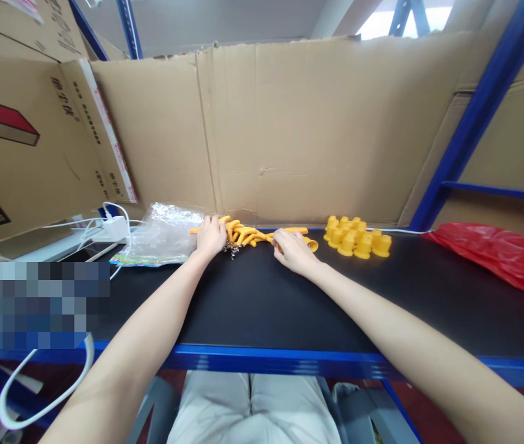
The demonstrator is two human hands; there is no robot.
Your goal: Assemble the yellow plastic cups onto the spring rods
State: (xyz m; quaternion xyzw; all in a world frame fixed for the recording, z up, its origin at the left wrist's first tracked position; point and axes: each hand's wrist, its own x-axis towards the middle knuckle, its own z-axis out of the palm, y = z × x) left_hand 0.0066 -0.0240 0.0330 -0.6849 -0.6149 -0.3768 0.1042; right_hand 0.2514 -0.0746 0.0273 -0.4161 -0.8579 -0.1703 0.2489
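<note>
Orange-yellow plastic pieces [247, 235] are heaped in one row on the black tabletop [262, 302], between the two hands and near the cardboard panel [290, 135]; several can be made out, but overlap prevents an exact count. At least a dozen yellow flanged cups [357, 237] are clustered to the right. One clear plastic bag [164, 231] is seen at the left and one red plastic bag [497, 256] at the far right.

The heaped pieces are slender, smooth and curved, with small silvery metal bits [233, 251] at their near edge. The row's long axis is laid left to right, roughly along the panel. Beside the right hand, one straight slim end is pointed rightward, and a round, open-mouthed part is also shown.

The left hand [211, 235] is laid over the row's left end, fingers bent downward; whether anything is pinched cannot be told. The right hand [293, 248] is curled over the right end, its fingertips partly hidden, so its grip cannot be told.
</note>
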